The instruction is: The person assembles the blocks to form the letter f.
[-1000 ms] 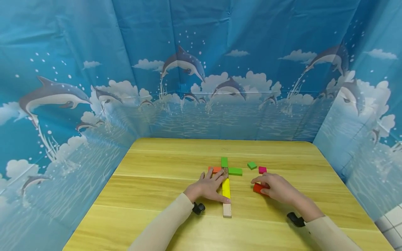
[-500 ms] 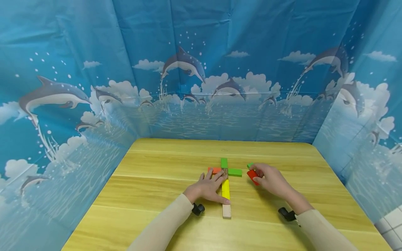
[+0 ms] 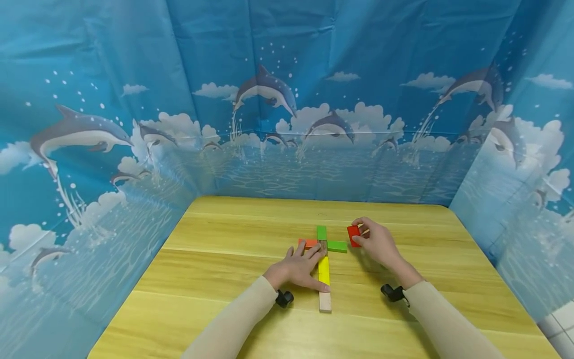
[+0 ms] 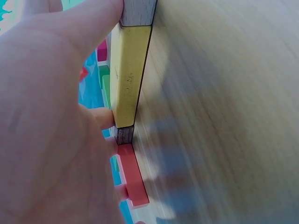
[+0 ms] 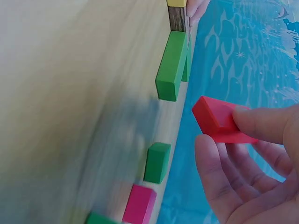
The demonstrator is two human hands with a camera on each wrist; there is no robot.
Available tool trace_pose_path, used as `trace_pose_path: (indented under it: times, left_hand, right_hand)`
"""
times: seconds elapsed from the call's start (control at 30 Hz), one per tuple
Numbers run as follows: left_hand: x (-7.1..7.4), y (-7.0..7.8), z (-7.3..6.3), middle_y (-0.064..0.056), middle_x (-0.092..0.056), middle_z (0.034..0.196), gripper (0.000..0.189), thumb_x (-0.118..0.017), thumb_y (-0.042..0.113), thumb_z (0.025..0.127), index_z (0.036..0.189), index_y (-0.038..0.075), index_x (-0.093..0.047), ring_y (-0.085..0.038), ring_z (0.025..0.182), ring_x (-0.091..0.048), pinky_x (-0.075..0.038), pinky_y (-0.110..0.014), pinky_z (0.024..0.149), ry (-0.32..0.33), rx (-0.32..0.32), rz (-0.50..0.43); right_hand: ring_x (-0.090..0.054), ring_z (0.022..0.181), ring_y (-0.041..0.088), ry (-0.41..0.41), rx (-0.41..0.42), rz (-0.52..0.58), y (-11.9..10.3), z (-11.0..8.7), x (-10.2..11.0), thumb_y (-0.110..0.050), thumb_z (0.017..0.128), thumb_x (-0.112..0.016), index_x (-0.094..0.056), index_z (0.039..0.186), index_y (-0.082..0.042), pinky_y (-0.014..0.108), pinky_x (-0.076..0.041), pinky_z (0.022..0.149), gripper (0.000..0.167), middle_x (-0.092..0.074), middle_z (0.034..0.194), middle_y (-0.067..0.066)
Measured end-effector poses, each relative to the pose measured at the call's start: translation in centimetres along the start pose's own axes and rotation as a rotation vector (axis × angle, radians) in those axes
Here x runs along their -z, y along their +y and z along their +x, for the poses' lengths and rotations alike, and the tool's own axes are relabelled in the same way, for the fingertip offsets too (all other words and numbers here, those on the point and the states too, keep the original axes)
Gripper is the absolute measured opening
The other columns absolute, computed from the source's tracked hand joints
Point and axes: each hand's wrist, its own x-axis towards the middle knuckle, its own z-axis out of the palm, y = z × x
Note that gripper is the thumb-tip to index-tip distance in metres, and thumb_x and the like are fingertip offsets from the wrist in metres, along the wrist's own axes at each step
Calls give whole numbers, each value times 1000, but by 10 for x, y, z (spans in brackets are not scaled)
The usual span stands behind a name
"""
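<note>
On the table, flat blocks form a cross: a yellow block [image 3: 324, 271], a plain wooden block [image 3: 325, 302] at its near end, a dark-grained block [image 4: 124, 135] at the crossing, an orange-red block [image 4: 133, 175] to the left, a green block [image 3: 338, 247] to the right and another green block [image 3: 321, 233] at the far end. My left hand [image 3: 296, 270] rests on it with spread fingers, the thumb at the joint of yellow and plain wood. Raised beyond the right arm of the cross, a red block [image 5: 219, 119] is pinched between thumb and fingers of my right hand [image 3: 378, 244].
A small green block [image 5: 158, 162], a pink block [image 5: 139, 204] and part of one more green block [image 5: 96, 218] lie on the table, seen in the right wrist view. A blue dolphin-print curtain [image 3: 269, 169] stands behind the table [image 3: 224, 224].
My right hand picks up the red block and carries it away from me and slightly left, now over the small loose blocks' side. My left hand stays put on the cross.
</note>
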Motion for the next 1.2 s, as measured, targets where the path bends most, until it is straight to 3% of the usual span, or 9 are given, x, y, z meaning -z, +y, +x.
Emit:
trace_pose_path:
  times: [0.2,0.43,0.77,1.0,1.2]
  left_hand:
    - [-8,1,-4,7,-3,169,108,-52,88,78,163,32,-15,-36,153,5,-8,-64,117,-18,14,0]
    - [-7,2,-2,6,-2,169,107,-52,87,79,163,32,-15,-37,153,4,-9,-64,117,-14,2,10]
    - [1,2,3,7,-1,169,108,-51,87,79,163,32,-14,-37,153,5,-7,-65,117,-2,-2,12]
    - [2,2,5,6,-1,169,107,-50,88,79,163,33,-14,-37,153,5,-9,-65,116,-5,-4,24]
    - [2,1,5,6,-1,169,107,-49,88,79,163,33,-15,-37,153,5,-9,-65,116,0,-4,26]
  right_hand:
    - [-66,87,26,-23,-21,53,2,12,-13,-7,93,-73,-59,128,-9,35,-58,68,38,-64,102,11]
    - [-66,89,26,-40,-27,43,2,36,-21,-10,96,-70,-59,138,-18,35,-56,66,44,-64,102,10]
    - [-64,78,32,-53,-92,127,0,71,-31,-11,97,-69,-62,133,-15,36,-54,59,37,-62,101,15]
    - [-65,82,33,-48,-169,222,3,86,-40,-7,97,-68,-59,135,-10,42,-60,65,40,-56,98,18]
    - [-62,86,32,-33,-205,219,5,96,-47,-8,97,-69,-60,136,-10,40,-60,68,40,-56,99,18]
